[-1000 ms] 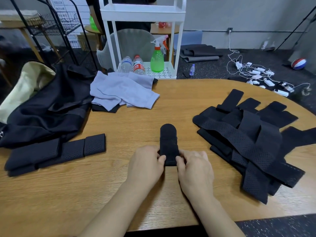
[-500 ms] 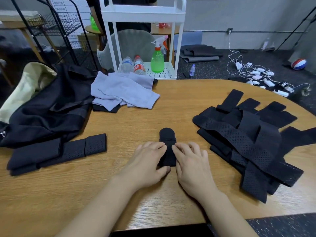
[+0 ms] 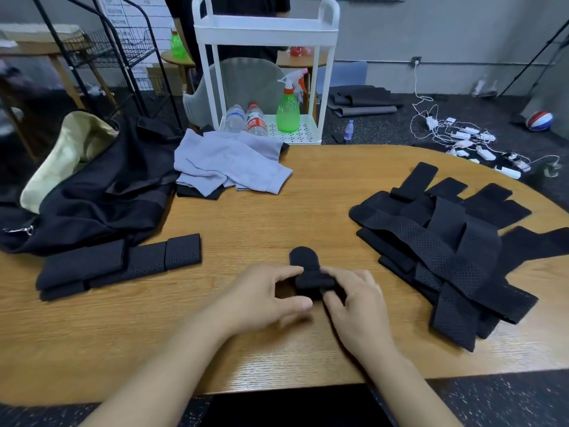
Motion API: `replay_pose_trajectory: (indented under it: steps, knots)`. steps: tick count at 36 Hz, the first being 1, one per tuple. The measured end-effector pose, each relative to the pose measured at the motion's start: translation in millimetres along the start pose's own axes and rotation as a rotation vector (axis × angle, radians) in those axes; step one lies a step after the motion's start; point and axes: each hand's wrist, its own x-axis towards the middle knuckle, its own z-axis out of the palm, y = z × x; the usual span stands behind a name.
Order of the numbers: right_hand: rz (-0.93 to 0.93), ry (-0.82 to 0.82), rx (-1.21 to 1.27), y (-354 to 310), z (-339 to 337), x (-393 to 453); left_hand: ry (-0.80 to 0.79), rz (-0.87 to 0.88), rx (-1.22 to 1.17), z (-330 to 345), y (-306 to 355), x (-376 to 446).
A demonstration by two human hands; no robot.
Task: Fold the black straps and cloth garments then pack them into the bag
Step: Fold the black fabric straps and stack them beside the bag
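Small black strap (image 3: pixel 309 272), partly folded, on wooden table (image 3: pixel 264 223), pinched from both sides: left hand (image 3: pixel 261 298) with forefinger on top and thumb at its near edge, right hand (image 3: pixel 358 303) with fingers curled onto its right end. Left of the fingers, folded straps (image 3: pixel 120 266) beside black garment (image 3: pixel 92 195) and cream bag (image 3: pixel 61 155). Right of the fingers, heap of unfolded straps (image 3: pixel 446 248). Beyond the fingertips, grey cloth (image 3: pixel 231 166). On white cart (image 3: pixel 264 29), bottle with red label (image 3: pixel 256 120), writing illegible; green spray bottle (image 3: pixel 288 110).

left hand (image 3: pixel 261 298): bare, no rings | right hand (image 3: pixel 358 306): bare | forearms: sleeveless, no watch
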Motion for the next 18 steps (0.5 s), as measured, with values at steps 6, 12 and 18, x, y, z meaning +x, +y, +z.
replay_pose_trajectory:
  steps: [6, 12, 18]
  knots:
    - [0.118, 0.077, -0.024, -9, 6, 11, 0.307, -0.085, -0.177, 18, -1, 11]
    - [0.174, 0.070, -0.053, -16, 9, 23, 0.401, -0.144, -0.128, 22, 2, 24]
    - [0.232, 0.085, -0.046, -16, 13, 33, 0.408, -0.231, -0.108, 21, 3, 35]
